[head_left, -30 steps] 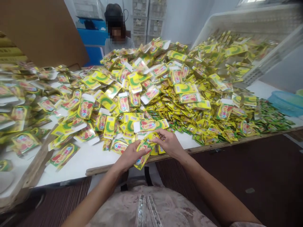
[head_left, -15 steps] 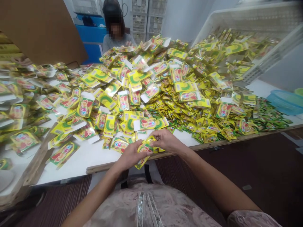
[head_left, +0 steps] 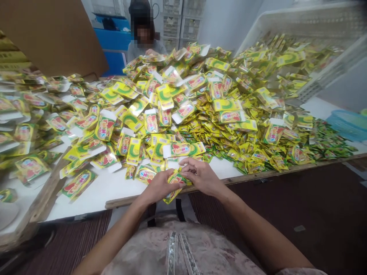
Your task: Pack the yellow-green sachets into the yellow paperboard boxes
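Over the wooden desk edge (head_left: 122,203), I see from afar the left hand (head_left: 157,188) clamped on a yellow-green carton (head_left: 174,178); its long axis slants across this edge, far end nearest the right hand (head_left: 200,177), whose grip I cannot tell.

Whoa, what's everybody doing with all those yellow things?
Someone is handling a small yellow-and-green box at the table's near edge. The left hand holds it, and the right hand's fingers are at its upper end; whether they grip it is hard to tell. Beyond the hands is a big pile of boxes and small packets, with a tilted white crate behind it. Another person is across the pile.
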Tool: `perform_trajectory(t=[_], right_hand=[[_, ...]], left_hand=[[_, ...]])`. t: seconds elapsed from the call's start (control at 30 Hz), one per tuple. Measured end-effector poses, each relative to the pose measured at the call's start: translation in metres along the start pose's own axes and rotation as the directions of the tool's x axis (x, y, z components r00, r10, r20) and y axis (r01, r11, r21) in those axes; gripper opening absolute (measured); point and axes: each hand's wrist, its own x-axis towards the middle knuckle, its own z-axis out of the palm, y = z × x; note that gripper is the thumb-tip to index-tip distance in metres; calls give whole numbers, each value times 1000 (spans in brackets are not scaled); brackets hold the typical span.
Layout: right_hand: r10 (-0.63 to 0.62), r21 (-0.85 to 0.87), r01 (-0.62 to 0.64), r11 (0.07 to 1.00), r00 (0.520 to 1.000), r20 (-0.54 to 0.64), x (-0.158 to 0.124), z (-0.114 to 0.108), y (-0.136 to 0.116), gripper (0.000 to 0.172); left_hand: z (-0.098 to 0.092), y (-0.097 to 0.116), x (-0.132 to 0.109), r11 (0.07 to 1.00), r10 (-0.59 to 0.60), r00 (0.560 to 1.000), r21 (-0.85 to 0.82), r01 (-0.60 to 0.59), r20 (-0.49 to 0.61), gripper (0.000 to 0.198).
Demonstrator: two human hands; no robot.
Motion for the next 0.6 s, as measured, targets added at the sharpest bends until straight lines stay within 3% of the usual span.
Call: perform_trajectory(t=[0.17,0.3,0.4,0.47,0.6], right_hand=[[85,132,-96,987,993,84,-6,10,2,46],[101,48,-112,993,978,184,-9,17,8,48],[58,-50,-48,998,973,225,-9,17,7,56],[20,-66,-10,998,986,163,-8,19,5,59],[-12,-74,6,997,997,-83,0,34,5,56]], left_hand=[[-2,0,-4,1000,6,999,14,-7,43,29],[3,0,-7,1000,15,993,6,-16,118,28],[5,1,-6,999,22,991,-32,-18,134,29],[6,0,-4,998,28,995,-58,-23,98,29],[6,-8,-1,997,6,1000,-75,-7,-11,31]])
